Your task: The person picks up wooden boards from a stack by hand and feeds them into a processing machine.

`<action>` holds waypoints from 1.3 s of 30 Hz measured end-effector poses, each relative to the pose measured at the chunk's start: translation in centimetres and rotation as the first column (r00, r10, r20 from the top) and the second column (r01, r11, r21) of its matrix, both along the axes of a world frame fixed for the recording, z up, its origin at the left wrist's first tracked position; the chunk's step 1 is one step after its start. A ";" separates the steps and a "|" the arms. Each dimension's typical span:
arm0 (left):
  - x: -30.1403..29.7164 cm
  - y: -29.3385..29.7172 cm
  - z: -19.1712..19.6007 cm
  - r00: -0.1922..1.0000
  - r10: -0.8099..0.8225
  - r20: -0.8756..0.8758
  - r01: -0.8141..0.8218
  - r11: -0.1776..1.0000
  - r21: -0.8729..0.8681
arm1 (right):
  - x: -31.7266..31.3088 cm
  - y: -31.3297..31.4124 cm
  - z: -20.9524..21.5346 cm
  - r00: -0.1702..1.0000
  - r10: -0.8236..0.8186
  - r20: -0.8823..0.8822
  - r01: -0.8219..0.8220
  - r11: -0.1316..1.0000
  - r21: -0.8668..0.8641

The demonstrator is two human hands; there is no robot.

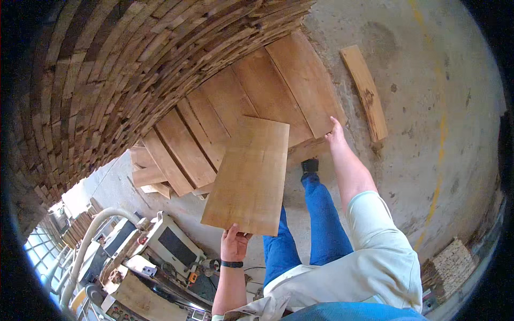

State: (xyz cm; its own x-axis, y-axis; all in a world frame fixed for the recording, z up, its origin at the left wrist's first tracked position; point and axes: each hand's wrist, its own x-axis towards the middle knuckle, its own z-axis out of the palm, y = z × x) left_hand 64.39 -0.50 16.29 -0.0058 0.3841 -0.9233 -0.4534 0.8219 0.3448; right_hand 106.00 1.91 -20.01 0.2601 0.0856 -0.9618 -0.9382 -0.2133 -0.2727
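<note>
My left hand (234,243) grips the near edge of a flat light-brown wooden board (249,174) and holds it up over a low stack of similar boards (267,96). My right hand (336,132) is stretched forward, its fingers touching the edge of the rightmost board on that stack. A black band circles my left wrist. My legs in blue trousers and one dark shoe (309,165) show below the held board.
A tall wall of stacked timber (107,80) fills the left and top. One loose plank (365,91) lies on the concrete floor (439,134) to the right. A woodworking machine with a pale hose (160,246) stands at lower left. Another timber pile (452,262) sits lower right.
</note>
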 end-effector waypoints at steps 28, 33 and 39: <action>-8.8 -2.9 6.1 0.969 0.062 0.239 -0.069 0.997 0.023 | -7.8 -29.2 30.7 0.976 -0.097 0.193 0.050 0.972 0.231; -19.4 -6.2 6.9 0.960 -0.025 0.280 0.051 0.995 -0.088 | -15.3 -42.2 35.2 0.929 -0.168 0.331 0.175 0.985 0.010; -27.5 -12.5 9.8 0.972 0.209 0.106 -0.210 0.978 0.000 | -22.8 -39.1 54.0 0.764 0.579 0.286 -0.447 0.794 -0.412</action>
State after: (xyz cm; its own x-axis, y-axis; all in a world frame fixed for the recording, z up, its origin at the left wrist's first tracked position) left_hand 36.90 -13.02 26.11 0.0094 0.3945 -0.9188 -0.6492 0.7013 0.2945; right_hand 83.16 -37.19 33.99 0.6078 0.0386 -0.7932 -0.4942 -0.7634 -0.4159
